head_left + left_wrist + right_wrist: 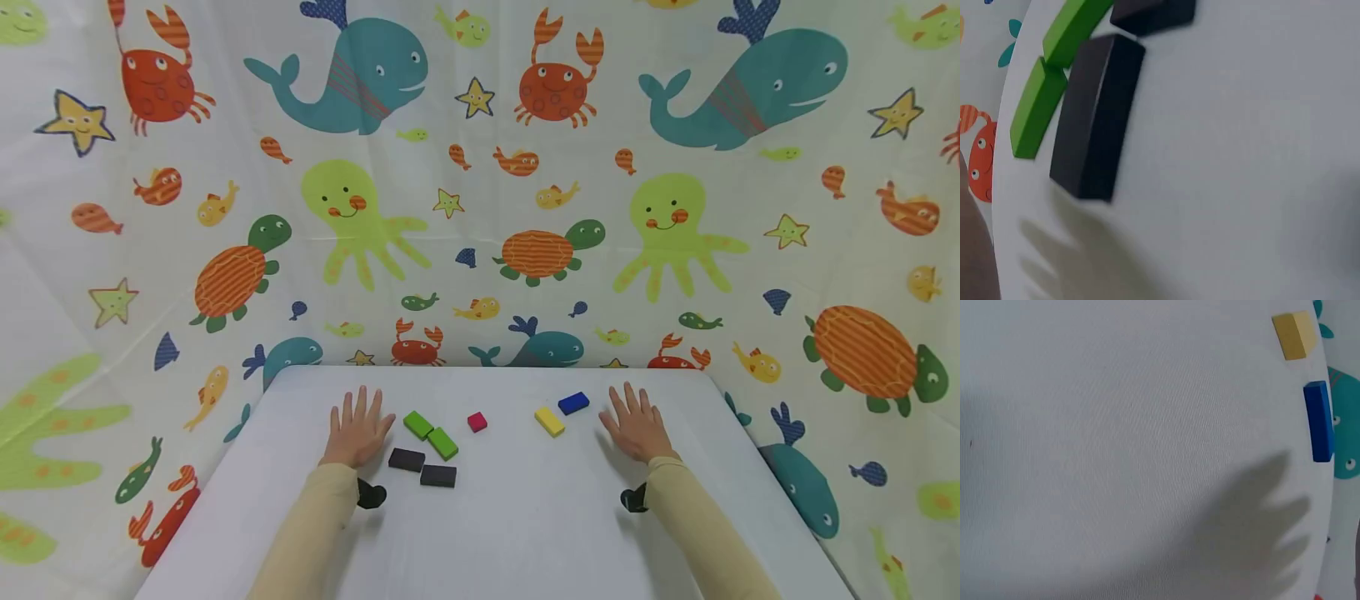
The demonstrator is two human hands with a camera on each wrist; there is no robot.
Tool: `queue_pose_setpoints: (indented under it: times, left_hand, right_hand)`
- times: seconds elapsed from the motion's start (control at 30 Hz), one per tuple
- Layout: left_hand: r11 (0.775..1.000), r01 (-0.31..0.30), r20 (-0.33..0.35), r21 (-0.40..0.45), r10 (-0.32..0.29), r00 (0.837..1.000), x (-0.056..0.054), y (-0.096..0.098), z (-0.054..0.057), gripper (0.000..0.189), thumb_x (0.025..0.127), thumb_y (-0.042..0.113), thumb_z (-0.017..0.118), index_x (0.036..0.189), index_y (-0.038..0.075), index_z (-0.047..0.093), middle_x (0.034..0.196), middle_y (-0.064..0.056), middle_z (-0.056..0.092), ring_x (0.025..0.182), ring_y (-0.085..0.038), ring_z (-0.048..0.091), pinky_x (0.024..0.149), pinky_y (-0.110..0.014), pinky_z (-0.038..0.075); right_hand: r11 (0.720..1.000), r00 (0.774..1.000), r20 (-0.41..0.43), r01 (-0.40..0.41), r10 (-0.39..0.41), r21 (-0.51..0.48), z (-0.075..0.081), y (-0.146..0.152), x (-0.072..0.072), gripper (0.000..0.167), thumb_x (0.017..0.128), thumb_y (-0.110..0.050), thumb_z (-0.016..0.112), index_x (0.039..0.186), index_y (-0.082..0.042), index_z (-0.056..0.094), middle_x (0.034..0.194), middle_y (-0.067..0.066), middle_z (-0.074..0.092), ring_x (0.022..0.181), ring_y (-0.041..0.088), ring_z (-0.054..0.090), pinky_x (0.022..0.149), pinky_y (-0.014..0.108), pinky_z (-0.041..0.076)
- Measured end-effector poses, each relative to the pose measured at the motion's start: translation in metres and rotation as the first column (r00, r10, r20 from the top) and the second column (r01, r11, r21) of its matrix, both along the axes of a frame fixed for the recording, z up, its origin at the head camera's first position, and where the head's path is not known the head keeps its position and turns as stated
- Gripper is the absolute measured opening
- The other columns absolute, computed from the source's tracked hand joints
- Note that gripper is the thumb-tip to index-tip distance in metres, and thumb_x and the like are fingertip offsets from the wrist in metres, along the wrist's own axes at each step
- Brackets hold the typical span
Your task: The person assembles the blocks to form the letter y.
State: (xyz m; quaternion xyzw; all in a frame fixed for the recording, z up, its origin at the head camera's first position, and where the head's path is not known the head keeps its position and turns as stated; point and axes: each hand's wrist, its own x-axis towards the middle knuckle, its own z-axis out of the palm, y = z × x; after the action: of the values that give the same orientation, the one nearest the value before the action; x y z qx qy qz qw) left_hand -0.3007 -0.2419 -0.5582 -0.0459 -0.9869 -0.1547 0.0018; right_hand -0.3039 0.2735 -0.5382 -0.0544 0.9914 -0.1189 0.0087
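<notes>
My left hand (356,433) is spread with straight fingers over the left of the white table, holding nothing. Just right of it lie two green blocks (442,443), their corners meeting, and two black blocks (438,476) nearer me. The left wrist view shows a black block (1096,119) beside a green block (1038,109). My right hand (637,423), also spread and holding nothing, is nearest to a blue block (573,403). A yellow block (549,422) lies left of the blue one. Between the two groups sits a small red block (477,422).
The white table (540,525) ends at a straight far edge. Behind it and along both sides hangs a cloth (465,233) printed with sea animals. A small black device (371,494) is worn at the left wrist and another black device (634,499) at the right.
</notes>
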Motion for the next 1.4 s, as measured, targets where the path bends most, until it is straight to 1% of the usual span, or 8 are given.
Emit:
queue_pose_setpoints:
  times: [0.17,0.27,0.4,0.53,0.8,0.97,1.17,1.4]
  left_hand:
    - [0.999,0.048,-0.048,0.018,-0.047,0.998,-0.004,0.034,0.008,0.066,0.103,0.044,0.037,0.154,0.003,0.024,0.159,-0.027,0.011,0.145,-0.048,0.002,0.111,-0.066,-0.001]
    - [0.988,0.152,-0.086,0.022,-0.15,0.985,-0.008,0.068,0.011,0.058,0.103,0.037,0.046,0.149,0.003,0.038,0.155,-0.025,0.027,0.144,-0.045,0.018,0.113,-0.062,0.012]
    - [0.951,0.292,-0.121,0.103,-0.28,0.952,-0.01,0.112,0.012,0.045,0.099,0.027,0.058,0.136,0.001,0.055,0.139,-0.02,0.052,0.132,-0.036,0.045,0.108,-0.051,0.034]
    - [0.935,0.309,-0.138,0.172,-0.288,0.948,-0.011,0.139,0.009,0.036,0.094,0.019,0.067,0.124,0.0,0.064,0.119,-0.015,0.062,0.113,-0.029,0.059,0.099,-0.043,0.046]
    - [0.951,0.26,-0.171,0.167,-0.232,0.958,-0.008,0.149,-0.005,0.033,0.087,0.013,0.074,0.117,-0.001,0.069,0.105,-0.012,0.063,0.098,-0.023,0.062,0.09,-0.037,0.052]
    - [0.947,0.284,-0.185,0.151,-0.255,0.949,-0.007,0.156,-0.001,0.033,0.086,0.015,0.076,0.116,0.003,0.07,0.098,-0.01,0.061,0.089,-0.02,0.06,0.084,-0.035,0.053]
    - [0.927,0.32,-0.159,0.194,-0.292,0.943,-0.008,0.162,0.002,0.027,0.086,0.007,0.074,0.113,0.002,0.071,0.113,-0.012,0.064,0.105,-0.027,0.062,0.093,-0.04,0.05]
    - [0.918,0.306,-0.148,0.252,-0.276,0.95,-0.007,0.166,-0.002,0.014,0.085,0.01,0.075,0.097,0.004,0.075,0.093,-0.004,0.061,0.087,-0.019,0.06,0.082,-0.035,0.052]
  right_hand:
    - [1.0,0.995,-0.097,-0.015,0.014,-0.01,-0.003,-0.011,-0.004,0.062,0.1,-0.037,0.052,0.147,0.0,0.038,0.149,0.029,0.034,0.137,0.049,0.029,0.108,0.064,0.025]
    - [0.997,0.99,-0.135,-0.053,0.044,-0.062,-0.009,-0.029,-0.008,0.052,0.097,-0.032,0.059,0.139,-0.002,0.051,0.137,0.026,0.05,0.126,0.044,0.046,0.103,0.059,0.037]
    - [0.981,0.985,-0.131,-0.131,0.113,-0.142,-0.015,-0.055,-0.01,0.042,0.095,-0.028,0.064,0.131,-0.006,0.061,0.128,0.019,0.056,0.117,0.036,0.053,0.099,0.053,0.043]
    - [0.969,0.979,-0.129,-0.176,0.155,-0.174,-0.016,-0.072,-0.007,0.036,0.094,-0.024,0.065,0.126,-0.007,0.064,0.123,0.015,0.058,0.115,0.032,0.055,0.1,0.049,0.044]
    - [0.961,0.98,-0.08,-0.196,0.184,-0.194,-0.019,-0.08,-0.006,0.023,0.093,-0.018,0.068,0.113,-0.009,0.073,0.11,0.01,0.063,0.104,0.025,0.058,0.095,0.044,0.048]
    - [0.945,0.986,-0.079,-0.166,0.149,-0.281,-0.02,-0.082,-0.006,0.021,0.09,-0.016,0.07,0.108,-0.006,0.074,0.097,0.005,0.064,0.091,0.02,0.061,0.086,0.039,0.052]
    - [0.934,0.972,-0.06,-0.233,0.225,-0.271,-0.022,-0.083,-0.008,0.033,0.088,-0.015,0.073,0.12,-0.005,0.068,0.132,0.013,0.056,0.122,0.031,0.053,0.104,0.048,0.041]
    - [0.916,0.954,0.014,-0.283,0.299,-0.284,-0.026,-0.087,-0.013,0.042,0.091,-0.014,0.069,0.13,-0.005,0.062,0.15,0.014,0.042,0.136,0.035,0.041,0.109,0.051,0.033]
